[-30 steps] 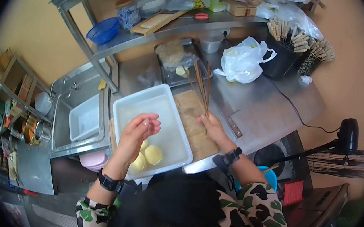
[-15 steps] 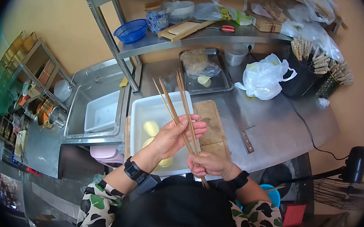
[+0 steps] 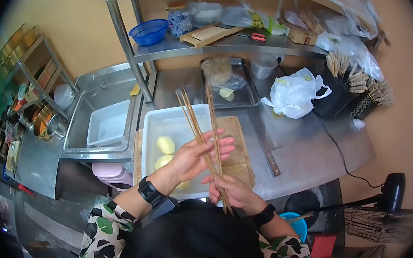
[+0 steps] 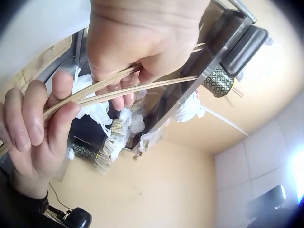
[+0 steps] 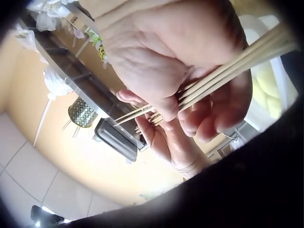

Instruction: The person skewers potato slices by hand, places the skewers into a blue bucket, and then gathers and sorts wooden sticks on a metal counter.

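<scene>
Several thin wooden skewers [image 3: 193, 119] slant up and away in front of the body, fanned into two bunches at the far end. My right hand [image 3: 235, 191] grips them near their lower ends, thumb and fingers curled round the bundle. Further up, my left hand [image 3: 188, 160] lies palm upward, with the skewers passing between its thumb and fingers. In the left wrist view, the skewers [image 4: 97, 86] run under the left thumb. Below the hands sits a white tub [image 3: 145, 145] of water with peeled potatoes [image 3: 165, 144], partly hidden by the left forearm.
A wooden board [image 3: 241, 156] lies beneath and beside the tub, with a knife [image 3: 272, 163] to its right. Behind are a metal tray [image 3: 246, 95], a white plastic bag [image 3: 294, 95] and a black bucket [image 3: 329, 99] of handled skewers. The sink [image 3: 71, 134] is at left.
The right hand has drawn the skewers back from over the board to near the body. The left hand has moved from above the tub to hold their middle. Lately both stay nearly in place.
</scene>
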